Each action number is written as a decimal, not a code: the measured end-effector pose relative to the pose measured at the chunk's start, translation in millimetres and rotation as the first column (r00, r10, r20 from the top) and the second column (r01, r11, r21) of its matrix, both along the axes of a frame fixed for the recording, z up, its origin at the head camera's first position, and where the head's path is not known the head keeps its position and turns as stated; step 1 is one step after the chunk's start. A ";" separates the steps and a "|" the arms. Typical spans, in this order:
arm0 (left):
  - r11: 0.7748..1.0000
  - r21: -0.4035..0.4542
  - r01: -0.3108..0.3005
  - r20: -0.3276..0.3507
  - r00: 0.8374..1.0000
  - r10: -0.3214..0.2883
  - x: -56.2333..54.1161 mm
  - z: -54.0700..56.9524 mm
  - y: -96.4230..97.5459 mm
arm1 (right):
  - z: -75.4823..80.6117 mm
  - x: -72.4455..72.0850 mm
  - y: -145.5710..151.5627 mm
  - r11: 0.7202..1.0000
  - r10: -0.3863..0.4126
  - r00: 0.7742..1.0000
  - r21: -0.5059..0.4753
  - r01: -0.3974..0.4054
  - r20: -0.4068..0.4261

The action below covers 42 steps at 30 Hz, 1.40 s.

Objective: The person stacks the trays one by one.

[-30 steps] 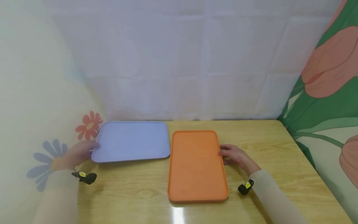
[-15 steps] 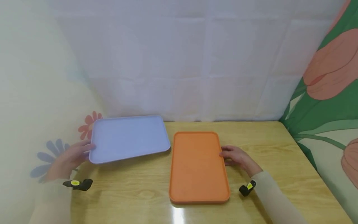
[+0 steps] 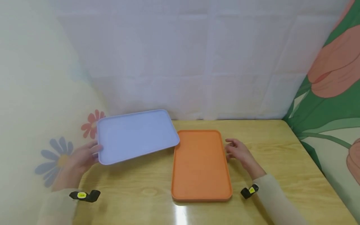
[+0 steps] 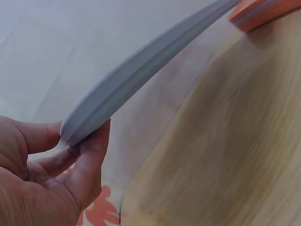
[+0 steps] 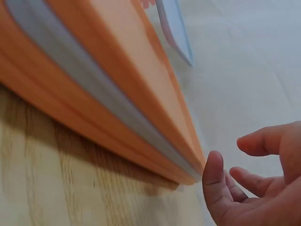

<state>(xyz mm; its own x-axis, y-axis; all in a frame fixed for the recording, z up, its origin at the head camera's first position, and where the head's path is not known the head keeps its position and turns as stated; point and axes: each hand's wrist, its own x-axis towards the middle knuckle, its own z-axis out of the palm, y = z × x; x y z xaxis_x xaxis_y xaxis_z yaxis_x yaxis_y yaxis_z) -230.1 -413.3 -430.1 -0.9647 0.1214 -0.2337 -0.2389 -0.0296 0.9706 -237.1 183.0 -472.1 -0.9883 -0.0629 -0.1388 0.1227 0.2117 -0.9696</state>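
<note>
My left hand [image 3: 83, 157] pinches the left end of a lavender rectangular tray [image 3: 136, 136], thumb on one face and fingers on the other in the left wrist view. The tray is tilted and raised off the table, its right corner overlapping the edge of an orange tray [image 3: 201, 165] in the head view. That orange tray tops a stack; its side in the right wrist view shows a pale layer [image 5: 94, 80] between orange ones. Beside the stack's right edge is my right hand [image 3: 239, 153], fingers loosely bent and holding nothing.
The stack stands on a wood-grain table [image 3: 135, 190]. A white cloth [image 3: 157, 62] hangs behind it. Flower-printed cloth [image 3: 332, 103] borders the right side, and a pale wall covering with flowers [image 3: 53, 161] borders the left.
The lavender tray has been lifted and tilted, its right end rising and shifting right toward the stack. My right hand's fingers have come off the orange tray's edge.
</note>
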 end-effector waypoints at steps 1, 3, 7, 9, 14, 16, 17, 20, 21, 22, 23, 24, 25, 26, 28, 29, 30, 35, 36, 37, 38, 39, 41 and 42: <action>1.000 -0.013 -0.008 -0.006 1.000 0.008 1.9 1.3 5.0 | 1.8 1.7 -2.1 1.000 0.005 1.000 -0.026 -0.006 -0.009; 0.999 -0.037 -0.030 -0.012 0.999 0.030 6.6 3.1 14.5 | 5.4 5.7 -7.1 0.996 0.021 1.000 -0.083 -0.023 -0.018; 0.999 -0.010 -0.049 -0.033 0.998 0.048 14.4 5.0 36.2 | 10.1 13.0 -17.2 0.974 0.035 0.999 -0.223 -0.039 -0.023; 0.997 0.031 -0.064 -0.028 0.998 0.065 18.3 6.7 48.6 | 10.9 16.3 -22.5 0.958 0.031 0.999 -0.285 -0.038 -0.028; 0.989 0.110 -0.097 -0.001 0.995 0.098 29.1 10.3 84.3 | 11.9 24.4 -37.5 0.914 0.027 1.000 -0.406 -0.022 0.006; 0.987 0.122 -0.104 0.001 0.995 0.105 33.0 10.8 99.9 | 12.7 26.8 -43.7 0.893 0.019 0.999 -0.450 -0.004 0.030; 0.986 0.126 -0.108 0.000 0.994 0.109 34.8 11.0 107.5 | 13.2 27.8 -47.0 0.878 0.009 0.999 -0.478 0.012 0.041; 0.981 0.150 -0.121 -0.003 0.992 0.123 39.4 12.3 129.7 | 15.0 30.4 -55.8 0.819 -0.005 0.998 -0.573 0.037 0.058; 0.980 0.156 -0.124 -0.007 0.992 0.126 40.8 12.7 136.6 | 15.5 31.2 -58.6 0.798 -0.012 0.998 -0.600 0.048 0.063; 0.978 0.165 -0.126 -0.010 0.992 0.130 42.2 13.0 143.1 | 16.0 32.1 -61.1 0.777 -0.014 0.998 -0.627 0.051 0.065; 0.976 0.174 -0.130 -0.012 0.991 0.134 43.4 13.0 149.0 | 16.3 33.1 -63.6 0.756 -0.022 0.997 -0.652 0.064 0.071; 0.974 0.183 -0.133 -0.015 0.990 0.138 44.5 13.2 154.7 | 16.8 34.2 -65.8 0.740 -0.026 0.997 -0.670 0.067 0.071; 0.972 0.191 -0.134 -0.018 0.990 0.140 45.7 13.1 159.9 | 17.1 35.3 -67.9 0.726 -0.032 0.997 -0.684 0.074 0.074; 0.971 0.199 -0.135 -0.023 0.990 0.143 46.7 12.9 164.5 | 17.6 36.7 -69.9 0.714 -0.037 0.997 -0.696 0.078 0.074; 0.966 0.214 -0.142 -0.026 0.988 0.151 48.1 11.9 172.2 | 18.5 39.0 -73.9 0.686 -0.049 0.996 -0.723 0.084 0.069; 0.965 0.220 -0.143 -0.027 0.988 0.153 48.6 11.0 175.3 | 19.1 40.1 -75.9 0.673 -0.058 0.996 -0.734 0.090 0.069; 0.964 0.225 -0.144 -0.027 0.988 0.154 49.3 10.1 178.2 | 19.6 41.0 -77.7 0.660 -0.064 0.996 -0.745 0.093 0.067; 0.962 0.241 -0.131 -0.030 0.989 0.142 51.4 3.4 187.9 | 20.0 42.5 -84.5 0.608 -0.125 0.989 -0.782 0.139 0.078; 0.961 0.244 -0.129 -0.029 0.990 0.140 51.9 2.2 189.5 | 20.3 42.3 -85.5 0.601 -0.139 0.987 -0.785 0.151 0.084; 0.961 0.247 -0.127 -0.027 0.990 0.138 52.3 1.1 191.0 | 20.8 42.1 -86.5 0.597 -0.153 0.984 -0.785 0.165 0.091; 0.961 0.248 -0.123 -0.026 0.991 0.134 52.8 0.2 192.6 | 21.6 42.0 -87.5 0.597 -0.165 0.981 -0.782 0.178 0.097; 0.960 0.252 -0.118 -0.023 0.991 0.128 53.4 -0.3 194.3 | 22.1 41.8 -88.2 0.596 -0.175 0.979 -0.781 0.188 0.103; 0.959 0.261 -0.115 -0.017 0.992 0.124 54.6 -1.7 198.2 | 23.6 41.6 -89.8 0.591 -0.193 0.974 -0.779 0.209 0.115; 0.958 0.265 -0.110 -0.016 0.993 0.119 55.2 -2.3 200.1 | 24.2 41.3 -90.7 0.585 -0.200 0.972 -0.781 0.218 0.122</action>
